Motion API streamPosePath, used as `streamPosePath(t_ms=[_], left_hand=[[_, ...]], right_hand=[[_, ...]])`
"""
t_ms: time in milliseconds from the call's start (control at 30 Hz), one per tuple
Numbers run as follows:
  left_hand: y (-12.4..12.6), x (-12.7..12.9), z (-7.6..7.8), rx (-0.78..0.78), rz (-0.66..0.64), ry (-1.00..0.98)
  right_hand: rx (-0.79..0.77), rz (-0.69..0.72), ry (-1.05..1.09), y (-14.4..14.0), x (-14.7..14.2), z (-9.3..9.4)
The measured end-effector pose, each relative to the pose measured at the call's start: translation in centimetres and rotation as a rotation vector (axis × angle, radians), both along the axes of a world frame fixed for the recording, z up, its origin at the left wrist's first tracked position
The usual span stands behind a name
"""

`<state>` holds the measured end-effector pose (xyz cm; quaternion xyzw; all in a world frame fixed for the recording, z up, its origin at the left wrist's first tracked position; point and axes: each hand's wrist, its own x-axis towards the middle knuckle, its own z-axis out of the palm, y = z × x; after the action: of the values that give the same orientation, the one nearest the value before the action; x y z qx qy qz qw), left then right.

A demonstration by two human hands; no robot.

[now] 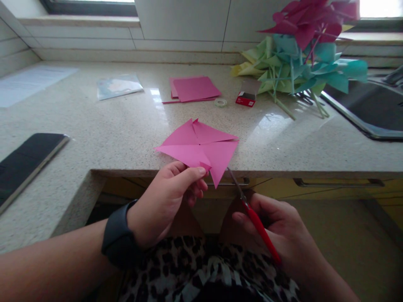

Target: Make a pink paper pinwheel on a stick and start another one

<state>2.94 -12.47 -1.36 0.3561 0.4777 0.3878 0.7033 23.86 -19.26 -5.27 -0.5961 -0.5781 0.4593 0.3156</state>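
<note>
A square sheet of pink paper (217, 155), slit in from its corners and marked with a dark dot at its centre, reaches out past the counter's front edge. My left hand (176, 188) pinches its near side between thumb and fingers, where a small flap is folded up. In my right hand (277, 222) is a pair of scissors (260, 230) with red handles. Their blades point up and away, with the tips beside the paper's near right edge. Whether the tips touch the paper I cannot tell.
Pink sheets (198, 89), a tape roll (221, 102) and a red box (245, 100) lie behind on the counter (126, 130). Paper pinwheels (292, 63) stand at the back right beside a sink (371, 109). At left are a dark phone-like device (28, 161) and a clear packet (119, 87).
</note>
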Motion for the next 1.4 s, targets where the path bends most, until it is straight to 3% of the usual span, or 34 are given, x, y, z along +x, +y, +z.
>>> streamPosePath(t_ms=[267,733,1000,1400], left_hand=[[0.1,0.0,-0.2,0.040,-0.034,0.023],[0.4,-0.4,-0.5,0.095,-0.205,0.067],[0.6,-0.5,-0.4,0.110,-0.290,0.033],[1.1,-0.9,-0.2,0.136,-0.346,0.157]], right_hand=[[-0.150,0.087,0.210,0.1,0.3,0.9],[-0.204,0.059,0.245,0.6,0.1,-0.2],[-0.159,0.026,0.253,0.7,0.1,0.2],[-0.104,-0.002,0.215,1.0,0.3,0.3]])
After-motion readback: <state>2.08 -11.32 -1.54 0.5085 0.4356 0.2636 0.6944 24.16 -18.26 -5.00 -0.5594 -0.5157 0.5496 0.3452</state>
